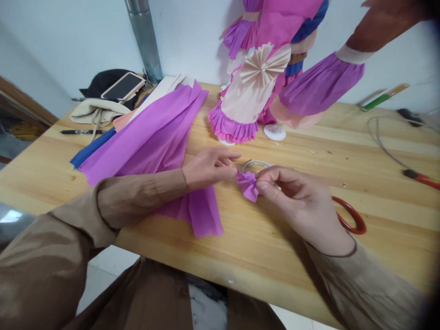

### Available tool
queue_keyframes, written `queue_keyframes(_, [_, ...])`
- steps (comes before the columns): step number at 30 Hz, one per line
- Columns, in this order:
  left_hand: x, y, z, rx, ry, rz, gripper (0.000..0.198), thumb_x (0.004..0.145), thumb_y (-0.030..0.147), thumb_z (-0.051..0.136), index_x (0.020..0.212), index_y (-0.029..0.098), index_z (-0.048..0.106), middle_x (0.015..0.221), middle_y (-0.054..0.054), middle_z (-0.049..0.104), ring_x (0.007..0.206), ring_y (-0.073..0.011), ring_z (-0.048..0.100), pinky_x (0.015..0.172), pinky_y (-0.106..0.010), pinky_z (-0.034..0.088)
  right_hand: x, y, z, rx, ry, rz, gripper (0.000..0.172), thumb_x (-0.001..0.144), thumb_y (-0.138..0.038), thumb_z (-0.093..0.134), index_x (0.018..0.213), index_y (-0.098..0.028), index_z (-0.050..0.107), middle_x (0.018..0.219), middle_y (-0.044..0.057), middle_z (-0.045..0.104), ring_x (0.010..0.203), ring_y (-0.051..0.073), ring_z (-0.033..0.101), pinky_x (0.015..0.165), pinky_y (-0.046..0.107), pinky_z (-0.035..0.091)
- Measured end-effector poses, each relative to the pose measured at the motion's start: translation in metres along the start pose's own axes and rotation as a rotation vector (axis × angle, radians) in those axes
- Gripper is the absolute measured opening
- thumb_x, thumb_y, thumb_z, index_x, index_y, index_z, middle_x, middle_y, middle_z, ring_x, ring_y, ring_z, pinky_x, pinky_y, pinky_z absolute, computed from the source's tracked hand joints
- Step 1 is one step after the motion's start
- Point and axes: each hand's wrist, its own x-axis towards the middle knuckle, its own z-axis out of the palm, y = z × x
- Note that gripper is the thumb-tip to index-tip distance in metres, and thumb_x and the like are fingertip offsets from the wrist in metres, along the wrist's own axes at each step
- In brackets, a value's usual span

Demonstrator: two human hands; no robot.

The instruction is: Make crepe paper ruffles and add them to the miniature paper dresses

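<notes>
- Purple scrap point(248, 185), centre: its right end is hidden under the thumb of my right hand point(302, 201), which pinches it. I cannot tell whether my left hand point(209, 167) grips it or merely touches it.
- Metal ring point(256, 163), just toward 12 o'clock from the scrap: its lower arc is hidden behind my fingers.
- Red loop point(355, 222), 4 o'clock: its left part is hidden behind my right hand, so I cannot tell what it belongs to.
- Paper doll point(254, 91), 12 o'clock: its upper part is cut off by the top edge.
- Red-handled tool point(421, 178), 3 o'clock: cut off by the right edge.
- Pipe point(144, 36), 11 o'clock: cut off by the top edge.
- Purple sheet point(154, 137), 9 o'clock: partly hidden under my left forearm.
</notes>
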Motion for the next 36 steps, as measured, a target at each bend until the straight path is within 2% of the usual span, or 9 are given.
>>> queue_keyframes(5, [-0.001,-0.003,0.007,-0.343,-0.271,-0.079,0.020,0.070,0.025,0.073,0.086,0.014,0.071,0.082,-0.002,0.071,0.082,-0.0131,0.063,0.083,-0.028,0.046,0.000,0.006,0.003,0.191,0.055,0.037,0.024,0.081,-0.040,0.073,0.068,-0.022,0.065,0.069,0.001,0.066,0.064,0.015,0.058,0.064,0.030,0.049])
queue_keyframes(14, [-0.009,0.000,0.024,-0.503,-0.102,-0.171,0.005,0.063,0.011,0.071,0.064,0.013,0.066,0.060,0.001,0.066,0.059,-0.0077,0.059,0.066,-0.023,0.046,-0.005,0.021,0.009,0.238,0.093,0.110,0.020,0.080,-0.041,0.075,0.074,-0.023,0.074,0.072,0.002,0.073,0.066,0.017,0.065,0.066,0.034,0.056])
queue_keyframes(20, [-0.005,-0.007,0.022,-0.522,-0.078,-0.103,0.008,0.059,0.014,0.074,0.062,0.013,0.066,0.061,0.001,0.069,0.061,-0.0078,0.062,0.071,-0.024,0.049,-0.006,0.019,0.010,0.286,0.082,0.098,0.011,0.083,-0.036,0.073,0.086,-0.027,0.079,0.082,0.003,0.078,0.083,0.022,0.072,0.081,0.040,0.059])
queue_keyframes(24, [-0.003,-0.011,0.022,-0.471,-0.031,-0.056,0.009,0.060,0.014,0.074,0.062,0.014,0.066,0.061,0.002,0.068,0.060,-0.0069,0.061,0.068,-0.023,0.048,-0.005,0.014,0.003,0.369,0.062,0.187,0.023,0.081,-0.039,0.071,0.099,-0.026,0.076,0.089,0.005,0.078,0.086,0.023,0.073,0.081,0.043,0.060])
queue_keyframes(26, [-0.004,-0.012,0.020,-0.472,-0.055,-0.059,0.008,0.060,0.014,0.073,0.062,0.013,0.066,0.059,0.001,0.067,0.058,-0.0076,0.060,0.066,-0.023,0.047,-0.006,0.012,-0.014,0.187,0.139,0.183,0.034,0.079,-0.042,0.071,0.107,-0.024,0.073,0.093,0.007,0.077,0.083,0.023,0.073,0.077,0.041,0.059])
queue_keyframes(29, [-0.005,-0.012,0.017,-0.524,-0.088,-0.096,0.011,0.058,0.014,0.074,0.065,0.012,0.067,0.062,-0.001,0.069,0.057,-0.0085,0.061,0.064,-0.024,0.047,-0.014,0.020,-0.053,-0.431,0.223,0.168,0.044,0.076,-0.045,0.067,0.112,-0.021,0.071,0.090,0.010,0.074,0.075,0.025,0.070,0.070,0.042,0.056])
queue_keyframes(31, [-0.006,-0.011,0.016,-0.575,-0.091,-0.133,0.014,0.056,0.013,0.076,0.066,0.012,0.066,0.066,-0.001,0.070,0.059,-0.0089,0.063,0.064,-0.024,0.048,-0.022,0.032,-0.075,-0.777,0.171,0.273,0.046,0.074,-0.042,0.064,0.114,-0.019,0.070,0.082,0.011,0.072,0.069,0.028,0.068,0.067,0.045,0.054])
queue_keyframes(33, [-0.007,-0.010,0.016,-0.604,-0.110,-0.165,0.015,0.056,0.011,0.077,0.065,0.012,0.065,0.067,-0.002,0.071,0.061,-0.0102,0.065,0.065,-0.025,0.050,-0.032,0.046,-0.089,-0.968,0.014,0.326,0.046,0.079,-0.041,0.059,0.119,-0.019,0.066,0.084,0.013,0.070,0.075,0.032,0.069,0.069,0.046,0.054])
queue_keyframes(36, [-0.008,-0.010,0.018,-0.598,-0.145,-0.169,0.013,0.058,0.010,0.074,0.064,0.013,0.063,0.060,-0.001,0.069,0.059,-0.0111,0.065,0.065,-0.027,0.050,-0.049,0.063,-0.095,-1.077,0.037,0.295,0.045,0.087,-0.043,0.054,0.126,-0.021,0.061,0.091,0.017,0.066,0.086,0.035,0.069,0.075,0.047,0.055])
